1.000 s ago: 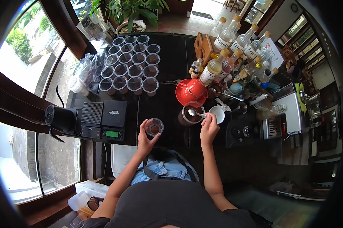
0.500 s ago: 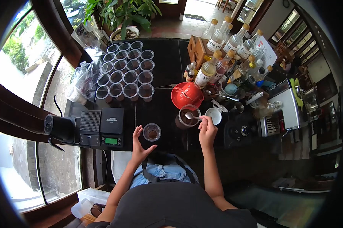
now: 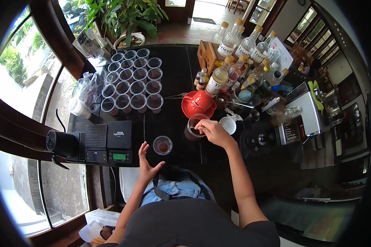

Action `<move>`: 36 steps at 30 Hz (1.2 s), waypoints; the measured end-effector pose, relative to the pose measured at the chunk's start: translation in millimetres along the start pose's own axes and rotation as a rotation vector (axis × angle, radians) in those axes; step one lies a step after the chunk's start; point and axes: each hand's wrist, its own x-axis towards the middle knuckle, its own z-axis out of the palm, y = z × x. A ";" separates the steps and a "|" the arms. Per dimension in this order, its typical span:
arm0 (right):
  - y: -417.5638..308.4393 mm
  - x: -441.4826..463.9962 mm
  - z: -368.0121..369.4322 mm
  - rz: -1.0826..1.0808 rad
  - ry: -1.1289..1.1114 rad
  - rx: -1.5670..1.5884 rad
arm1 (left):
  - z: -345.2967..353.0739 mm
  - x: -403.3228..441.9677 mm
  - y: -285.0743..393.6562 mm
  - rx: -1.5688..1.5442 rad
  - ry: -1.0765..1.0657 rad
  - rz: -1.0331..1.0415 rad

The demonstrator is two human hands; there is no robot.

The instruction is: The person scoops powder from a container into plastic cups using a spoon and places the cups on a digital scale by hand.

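Observation:
My right hand point(image 3: 213, 131) is pinched over the mouth of a clear tub of dark brown contents point(image 3: 192, 132). The spoon it held a moment earlier is now mostly hidden by the fingers and the tub. A small clear plastic cup point(image 3: 163, 145) with a little brown stuff at its bottom stands on the black counter. Beside that cup, on its near left, my left hand point(image 3: 147, 164) is open, thumb and fingers apart, not touching it. Behind the tub sits a red cup on a red saucer point(image 3: 198, 104); a small white bowl point(image 3: 228, 125) is to its right.
Rows of clear cups with dark contents point(image 3: 132, 82) stand at the back left. A digital scale point(image 3: 119, 142) and a black grinder point(image 3: 62, 140) are on the left. Labelled bottles point(image 3: 226, 44) crowd the back right, near a silver machine point(image 3: 302, 109).
My right hand has moved left and up, so it now covers the tub's opening and the spoon. My left hand has shifted slightly down and left, still open. The view has tilted a little.

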 end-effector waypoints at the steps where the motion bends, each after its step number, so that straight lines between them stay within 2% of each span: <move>1: -2.1 -2.0 -3.9 0.048 -0.107 0.004 | 0.1 -0.5 -0.2 -0.002 -0.001 0.000; 3: -4.7 -8.3 -11.1 0.014 -0.135 -0.054 | -1.2 0.2 2.0 0.019 -0.013 -0.008; 7: -13.4 -12.8 -29.5 0.124 -0.170 -0.067 | -2.5 -0.2 1.9 0.020 -0.016 0.003; 9: -11.8 -9.1 -33.0 -0.010 0.014 -0.108 | -2.8 -1.6 1.3 0.011 -0.016 -0.015; 11: -7.0 0.7 -29.1 -0.021 0.024 -0.129 | -2.8 -1.7 0.6 0.018 -0.017 -0.008; 13: 7.2 8.8 -18.1 -0.136 0.043 -0.147 | -3.7 -1.5 1.4 0.028 -0.019 -0.001; 18: 23.8 12.0 -10.9 -0.118 0.039 -0.286 | -4.8 -0.2 2.8 0.001 -0.016 0.003; 21: 15.4 4.5 -9.1 -0.101 0.148 -0.397 | -4.6 -1.7 0.1 -0.013 -0.017 -0.008; 23: 8.6 0.5 -6.9 0.058 0.136 -0.451 | -4.0 -2.0 -1.6 -0.014 -0.025 -0.008; 24: 9.4 -1.3 -4.1 0.064 0.137 -0.453 | -3.4 -1.6 -2.3 -0.013 -0.029 -0.004; 27: 7.8 -3.3 3.1 0.123 0.206 -0.416 | -3.8 -0.8 -0.2 -0.015 -0.033 -0.005; 29: 3.1 -4.0 3.5 0.395 0.242 -0.017 | -4.8 0.5 0.5 -0.018 -0.041 -0.011; 30: 3.6 -4.7 5.7 0.397 0.244 -0.018 | -5.0 0.6 0.0 -0.021 -0.048 -0.016; 32: 7.5 -4.9 10.9 0.509 0.341 0.203 | -4.6 1.3 -1.0 -0.034 -0.051 -0.006; 33: 8.8 -5.7 14.0 0.507 0.341 0.202 | -3.5 2.4 -2.0 -0.047 -0.050 0.003; 36: 7.4 -8.0 18.4 0.495 0.527 0.386 | -3.4 3.6 0.1 -0.034 -0.061 -0.016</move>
